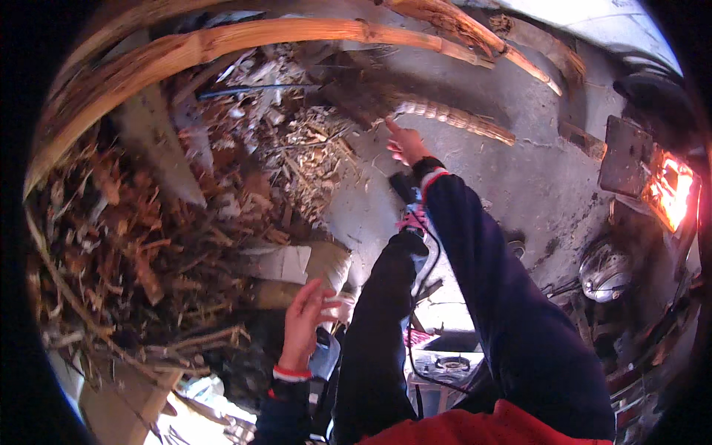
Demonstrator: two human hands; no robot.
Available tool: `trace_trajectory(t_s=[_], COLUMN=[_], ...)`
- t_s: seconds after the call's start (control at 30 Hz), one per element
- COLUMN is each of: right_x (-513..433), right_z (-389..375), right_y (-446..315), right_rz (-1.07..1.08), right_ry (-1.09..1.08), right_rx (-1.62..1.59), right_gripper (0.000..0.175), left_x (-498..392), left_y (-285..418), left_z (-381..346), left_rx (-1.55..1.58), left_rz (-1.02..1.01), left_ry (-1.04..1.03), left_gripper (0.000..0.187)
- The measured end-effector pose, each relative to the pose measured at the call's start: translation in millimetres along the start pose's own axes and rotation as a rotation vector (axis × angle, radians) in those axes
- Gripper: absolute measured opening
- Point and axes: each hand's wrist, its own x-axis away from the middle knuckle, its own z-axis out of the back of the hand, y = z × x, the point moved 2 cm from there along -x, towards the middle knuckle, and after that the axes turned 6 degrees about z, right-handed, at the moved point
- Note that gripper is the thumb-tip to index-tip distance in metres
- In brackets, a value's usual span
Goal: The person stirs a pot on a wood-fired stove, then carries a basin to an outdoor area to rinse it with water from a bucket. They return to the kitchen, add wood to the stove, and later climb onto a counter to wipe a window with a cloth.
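Observation:
My right hand reaches forward over the concrete floor, index finger extended and the other fingers partly curled. Nothing shows in it. Its fingertip is close to what looks like a straw hand broom with a bound, ribbed handle; contact cannot be told. The broom's dark, blurred head lies toward the wood scraps. My left hand is raised at the lower middle, fingers apart and nothing in them. It is nearest to a pale sack or bag and a piece of cardboard.
A heap of wood chips and sticks fills the left. Long peeled poles arch across the top. At right, fire burns beside a metal plate, above a shiny metal pot. A gas burner stands below, behind a black cable.

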Motion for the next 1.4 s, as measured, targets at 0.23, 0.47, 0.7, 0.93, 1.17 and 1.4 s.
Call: trace_trajectory(t_s=[0.23, 0.47, 0.7, 0.93, 1.17, 1.4], right_x=[-14.0, 199.3, 335.2, 257.3, 252.5, 282.8], right_z=[-27.0, 120.5, 354.9, 402.5, 439.9, 490.5], right_y=[-22.7, -22.4, 7.6, 3.0, 16.7, 25.8], right_rz=[0.266, 0.376, 0.572, 0.677, 0.658, 0.658], right_ry=[-0.070, -0.135, 0.568, 0.581, 0.514, 0.619], right_rx=[-0.228, -0.577, -0.991, -1.460, -1.485, -1.394], right_gripper=[0.027, 0.024, 0.017, 0.016, 0.014, 0.013], left_x=[-10.6, 10.0, 8.7, 6.3, 11.7, 23.3], left_y=[-12.8, 24.6, 54.1, 104.4, 106.6, 101.0], left_z=[4.3, -29.2, -62.7, -124.0, -165.0, -192.3], left_rx=[-0.115, -0.761, -0.364, -0.418, -0.472, -0.498], left_rz=[0.055, -0.429, 0.020, -0.023, -0.007, -0.007], left_ry=[0.108, -0.342, -0.231, -0.215, -0.226, -0.235], left_gripper=[0.050, 0.049, 0.045, 0.039, 0.040, 0.040])
